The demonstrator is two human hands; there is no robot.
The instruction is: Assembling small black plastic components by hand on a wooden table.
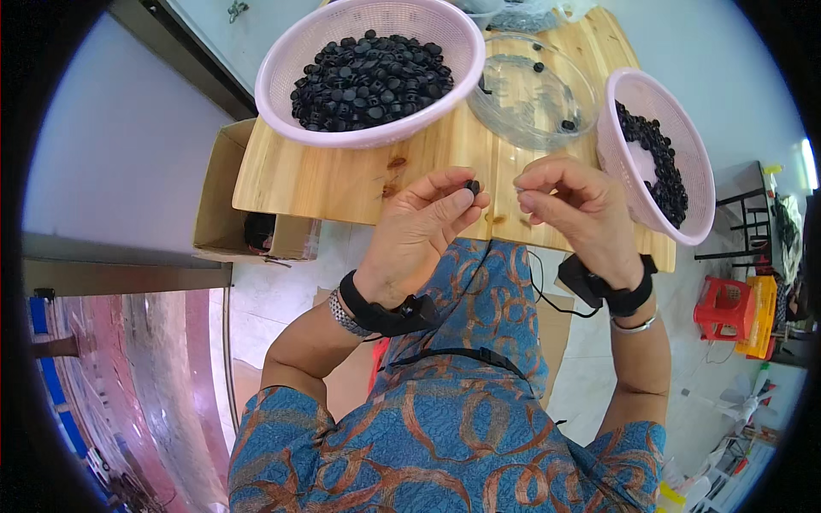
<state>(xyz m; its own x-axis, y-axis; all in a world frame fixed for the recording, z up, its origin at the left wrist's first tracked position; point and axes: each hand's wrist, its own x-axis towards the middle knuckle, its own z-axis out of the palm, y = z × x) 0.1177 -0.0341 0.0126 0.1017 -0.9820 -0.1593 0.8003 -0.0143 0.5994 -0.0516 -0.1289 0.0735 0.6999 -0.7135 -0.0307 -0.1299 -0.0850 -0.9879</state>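
Observation:
Between the thumb and fingers of my left hand is a small round black plastic piece. My right hand faces it, a short gap away, with thumb and index finger pinched together. A tiny pale bit shows at those fingertips, too small to name. Both hands are over the near edge of the wooden table. Beyond my left hand stands a large pink basket heaped with similar black pieces. A smaller pink basket, with small black parts along one side, is close to my right hand.
A clear round plastic tray with a few black pieces lies between the baskets. Plastic bags sit at the back. An open cardboard box stands below the table's left side. Red stool at far right. A black cable hangs near my right wrist.

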